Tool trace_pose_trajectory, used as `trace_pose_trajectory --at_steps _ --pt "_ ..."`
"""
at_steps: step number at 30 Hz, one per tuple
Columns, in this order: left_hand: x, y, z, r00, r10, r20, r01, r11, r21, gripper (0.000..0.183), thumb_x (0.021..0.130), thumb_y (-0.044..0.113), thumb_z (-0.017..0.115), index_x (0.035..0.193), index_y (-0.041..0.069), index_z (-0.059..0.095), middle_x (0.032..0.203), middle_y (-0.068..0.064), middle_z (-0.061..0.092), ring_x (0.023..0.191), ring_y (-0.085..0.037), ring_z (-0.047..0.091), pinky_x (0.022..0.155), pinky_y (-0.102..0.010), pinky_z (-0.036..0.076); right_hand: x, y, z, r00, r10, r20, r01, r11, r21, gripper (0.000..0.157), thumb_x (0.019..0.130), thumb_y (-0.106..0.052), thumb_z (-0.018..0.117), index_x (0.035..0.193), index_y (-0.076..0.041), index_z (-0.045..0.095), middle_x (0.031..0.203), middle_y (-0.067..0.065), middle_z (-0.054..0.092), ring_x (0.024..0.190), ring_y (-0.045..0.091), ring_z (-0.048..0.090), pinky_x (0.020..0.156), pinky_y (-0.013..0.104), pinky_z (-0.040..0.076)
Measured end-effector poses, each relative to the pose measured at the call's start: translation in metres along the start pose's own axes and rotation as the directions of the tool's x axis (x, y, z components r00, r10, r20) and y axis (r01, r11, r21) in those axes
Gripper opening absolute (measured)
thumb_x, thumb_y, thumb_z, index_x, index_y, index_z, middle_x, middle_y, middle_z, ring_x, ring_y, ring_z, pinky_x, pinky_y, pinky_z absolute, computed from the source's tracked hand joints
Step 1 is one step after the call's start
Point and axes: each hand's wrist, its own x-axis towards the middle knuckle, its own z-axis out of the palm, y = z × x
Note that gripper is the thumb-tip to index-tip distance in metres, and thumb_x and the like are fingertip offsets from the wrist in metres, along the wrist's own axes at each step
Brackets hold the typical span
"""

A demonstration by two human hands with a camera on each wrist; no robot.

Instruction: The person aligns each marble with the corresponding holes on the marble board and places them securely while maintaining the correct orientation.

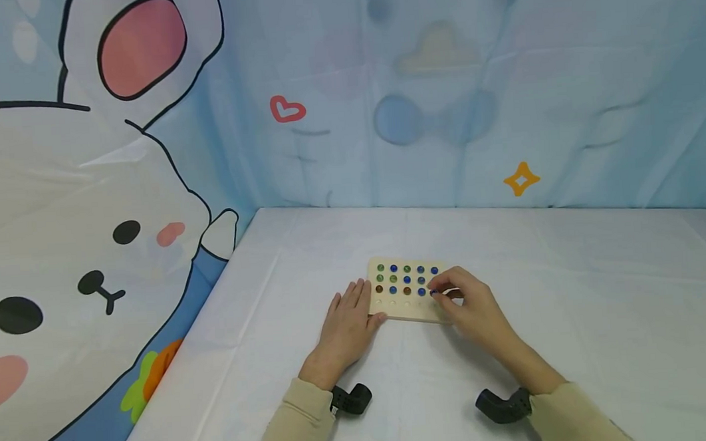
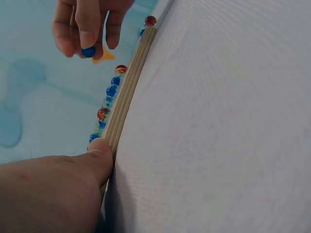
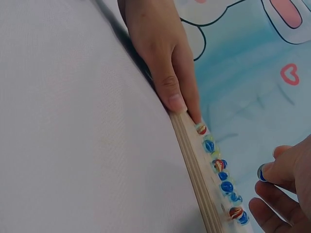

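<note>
- The blue marble (image 2: 88, 52) could slip from the right hand (image 1: 471, 305) and roll away over the counter (image 1: 603, 300), as thumb and fingers, nearly closed together, pinch only its small round surface.
- A stray knuckle might knock the seated marbles (image 1: 394, 268) loose, since they stand proud of the board (image 1: 414, 312).
- A bump could slide the board if the left hand (image 1: 347, 321) steadied it poorly; its fingers lie extended at the left end, thumb on the near corner.
- The blue marble is above the board's right part, apart from it; being round, it points nowhere.
- The board lies flat, its long axis apparently left to right.
</note>
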Motion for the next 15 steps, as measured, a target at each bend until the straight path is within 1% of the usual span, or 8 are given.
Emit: trace_pose_trajectory --at_steps 2,4,5,11,15 --pt "0.000 0.000 0.000 1.000 -0.002 0.001 0.002 1.000 0.001 0.067 0.105 0.042 0.044 0.157 0.004 0.026 0.163 -0.013 0.029 0.152 -0.028 0.025 0.124 -0.047 0.023 0.001 -0.002 0.003 1.000 -0.006 0.010 0.006 1.000 0.011 0.016 0.090 0.004 0.067 0.103 -0.006 0.067 0.104 0.004 0.065 0.097 0.018 0.063 0.082 0.023 0.057" --pt "0.001 0.000 0.000 1.000 -0.006 0.003 0.006 1.000 0.003 0.068 0.105 0.043 0.044 0.157 0.004 0.025 0.163 -0.013 0.029 0.152 -0.027 0.025 0.124 -0.047 0.022 0.003 -0.005 0.006 1.000 -0.010 0.020 0.009 1.000 0.026 0.016 0.090 0.004 0.067 0.102 -0.006 0.067 0.103 0.004 0.065 0.097 0.018 0.063 0.083 0.032 0.059" --pt "0.001 0.000 0.000 1.000 -0.007 0.004 0.007 1.000 0.005 0.068 0.105 0.043 0.044 0.157 0.004 0.025 0.163 -0.012 0.028 0.152 -0.027 0.025 0.124 -0.047 0.022 0.004 -0.006 0.008 1.000 -0.010 0.026 0.009 0.999 0.032 0.016 0.090 0.004 0.067 0.102 -0.006 0.067 0.103 0.004 0.065 0.097 0.017 0.063 0.083 0.034 0.059" --pt "0.001 0.000 0.000 1.000 -0.013 0.008 0.013 1.000 0.011 0.068 0.105 0.044 0.044 0.157 0.005 0.025 0.163 -0.012 0.028 0.152 -0.027 0.025 0.124 -0.047 0.022 0.008 -0.012 0.018 0.999 -0.010 0.052 0.006 0.996 0.086 0.017 0.090 0.005 0.067 0.103 -0.005 0.068 0.102 0.004 0.066 0.097 0.017 0.064 0.083 0.030 0.059" --pt "0.001 0.000 -0.001 1.000 -0.010 0.008 0.010 1.000 0.010 0.068 0.105 0.044 0.044 0.157 0.004 0.026 0.163 -0.013 0.029 0.152 -0.027 0.026 0.124 -0.047 0.023 0.011 -0.016 0.025 0.998 -0.017 0.065 0.010 0.995 0.101 0.017 0.089 0.005 0.067 0.103 -0.005 0.069 0.102 0.005 0.066 0.097 0.018 0.065 0.083 0.032 0.059"
